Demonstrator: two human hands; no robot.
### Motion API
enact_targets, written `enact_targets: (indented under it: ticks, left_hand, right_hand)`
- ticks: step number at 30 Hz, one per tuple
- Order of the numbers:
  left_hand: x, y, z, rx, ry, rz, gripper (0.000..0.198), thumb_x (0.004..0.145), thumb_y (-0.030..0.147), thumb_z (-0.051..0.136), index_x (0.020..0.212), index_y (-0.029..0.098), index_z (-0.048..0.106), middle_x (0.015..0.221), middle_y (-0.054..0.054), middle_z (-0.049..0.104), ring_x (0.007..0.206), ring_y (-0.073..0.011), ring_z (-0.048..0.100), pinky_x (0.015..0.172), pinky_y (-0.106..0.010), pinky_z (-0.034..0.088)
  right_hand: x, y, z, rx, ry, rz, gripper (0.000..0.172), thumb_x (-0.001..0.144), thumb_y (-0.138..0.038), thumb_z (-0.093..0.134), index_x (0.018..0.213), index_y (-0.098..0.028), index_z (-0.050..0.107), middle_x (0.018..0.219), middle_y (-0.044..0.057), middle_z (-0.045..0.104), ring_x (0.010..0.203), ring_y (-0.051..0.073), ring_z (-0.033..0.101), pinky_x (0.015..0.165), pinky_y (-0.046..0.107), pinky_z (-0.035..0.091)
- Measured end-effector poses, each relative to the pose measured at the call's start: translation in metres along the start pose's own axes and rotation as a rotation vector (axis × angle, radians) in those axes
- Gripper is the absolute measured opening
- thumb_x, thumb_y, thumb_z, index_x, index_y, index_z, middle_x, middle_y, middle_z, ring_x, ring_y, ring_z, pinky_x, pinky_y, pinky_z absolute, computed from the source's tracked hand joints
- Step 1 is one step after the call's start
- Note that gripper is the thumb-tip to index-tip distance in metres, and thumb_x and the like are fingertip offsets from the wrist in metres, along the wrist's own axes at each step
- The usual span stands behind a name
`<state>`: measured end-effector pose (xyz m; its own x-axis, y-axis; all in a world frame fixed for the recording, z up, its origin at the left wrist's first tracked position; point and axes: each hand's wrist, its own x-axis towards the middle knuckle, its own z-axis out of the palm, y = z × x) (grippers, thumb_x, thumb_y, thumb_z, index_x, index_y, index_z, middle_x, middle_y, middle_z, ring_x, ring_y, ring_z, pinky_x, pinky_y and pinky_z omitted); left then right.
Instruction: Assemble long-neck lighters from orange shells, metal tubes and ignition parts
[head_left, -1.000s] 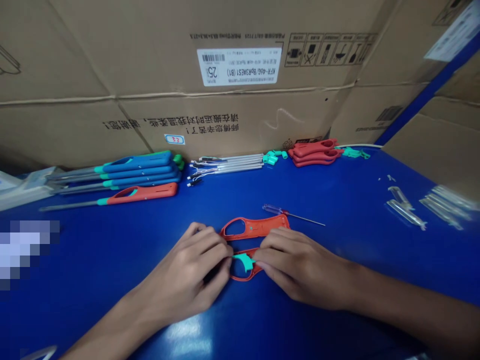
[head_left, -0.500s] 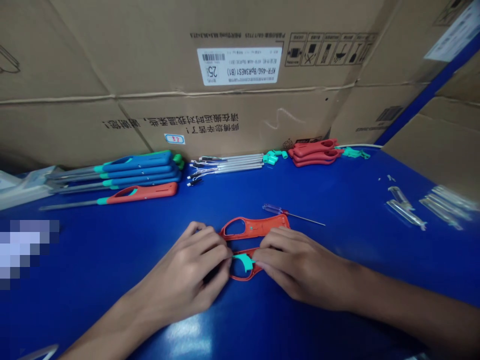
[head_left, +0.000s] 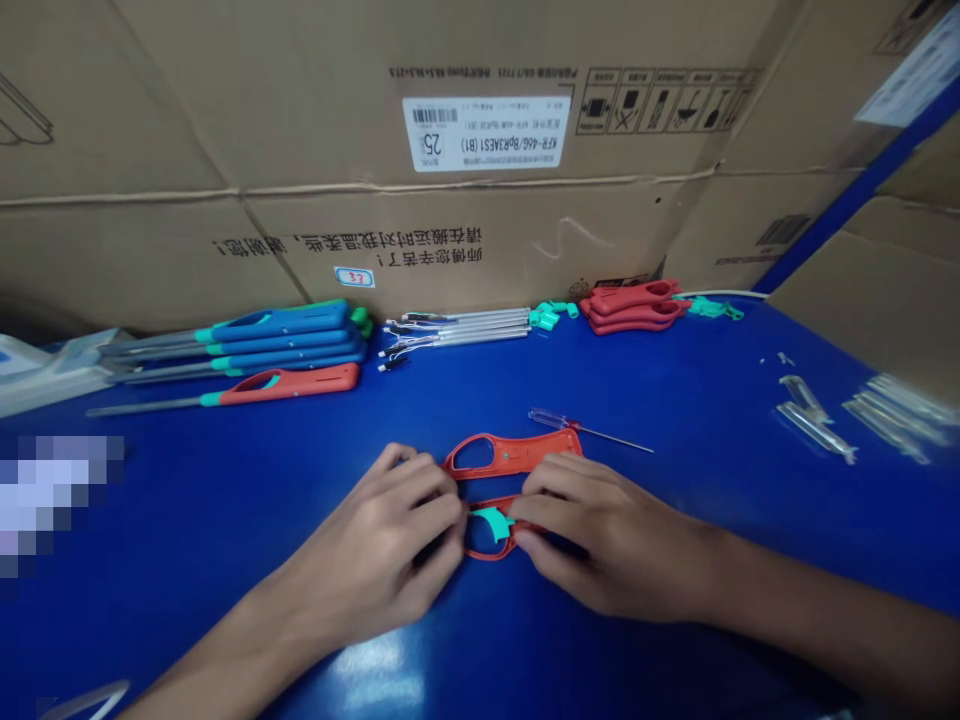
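My left hand [head_left: 375, 545] and my right hand [head_left: 600, 535] meet on a blue bench top [head_left: 187, 500]. Their fingers grip a lower red plastic lighter shell [head_left: 486, 548] from both sides, and its middle is partly hidden. A teal trigger piece [head_left: 493, 522] sits in that shell between my fingertips. Just beyond lies a second red lighter shell [head_left: 517, 453], open side up, which my fingers touch at its near edge. A small screwdriver [head_left: 577, 428] with a red-and-clear handle lies behind it, apart from my hands.
Along the back stand assembled blue lighters [head_left: 277, 335], a red lighter [head_left: 285, 382], wired metal rods [head_left: 457, 327], teal parts [head_left: 547, 317] and stacked red shells [head_left: 634, 305]. Clear metal pieces [head_left: 810, 415] lie right. A cardboard carton [head_left: 480, 230] walls off the bench's far edge.
The view has shifted slightly. My right fingertips have slid a little lower on the shell, leaving more of the teal trigger piece showing. The shells have barely moved.
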<state>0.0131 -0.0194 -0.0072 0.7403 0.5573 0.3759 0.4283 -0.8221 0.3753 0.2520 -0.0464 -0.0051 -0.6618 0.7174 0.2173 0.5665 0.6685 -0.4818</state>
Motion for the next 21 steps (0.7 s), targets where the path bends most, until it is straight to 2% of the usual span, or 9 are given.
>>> enact_targets:
  ticks: [3,6,13,21]
  left_hand:
    - [0.0,-0.0005,0.0001,0.031,0.032,0.027,0.015,0.092,0.009,0.052,0.096,0.015,0.065,0.084,-0.005,0.066,0.078,-0.0178,0.057,0.078,-0.039,0.042]
    - [0.0007,-0.0007,0.0003,0.055,0.052,0.044,0.022,0.091,0.009,0.054,0.111,0.015,0.062,0.087,-0.005,0.068,0.078,-0.0179,0.058,0.079,-0.039,0.043]
    - [0.0017,0.0033,0.0002,0.019,0.018,0.04,0.014,0.088,0.02,0.063,0.102,0.016,0.064,0.089,-0.005,0.068,0.084,-0.0206,0.059,0.079,-0.039,0.043]
    - [0.0015,0.0052,0.0021,-0.011,0.015,0.041,0.013,0.088,0.02,0.064,0.101,0.018,0.065,0.089,-0.005,0.068,0.083,-0.0198,0.059,0.079,-0.039,0.042]
  right_hand:
    - [0.0,-0.0012,-0.0002,0.005,0.002,0.019,0.013,0.093,-0.02,0.057,0.095,-0.015,0.069,0.089,0.005,0.064,0.085,0.017,0.061,0.082,0.031,0.049]
    - [-0.0008,-0.0007,-0.0005,0.003,0.006,0.01,0.013,0.092,-0.022,0.059,0.096,-0.015,0.069,0.091,0.006,0.064,0.086,0.017,0.061,0.082,0.031,0.049]
    - [-0.0002,0.0008,-0.0005,-0.018,0.025,-0.014,0.015,0.093,-0.022,0.058,0.097,-0.014,0.069,0.09,0.007,0.064,0.085,0.018,0.06,0.081,0.032,0.049]
    - [-0.0005,0.0026,0.0011,-0.02,0.022,-0.024,0.014,0.094,-0.022,0.058,0.098,-0.014,0.069,0.09,0.007,0.065,0.086,0.018,0.06,0.083,0.032,0.049]
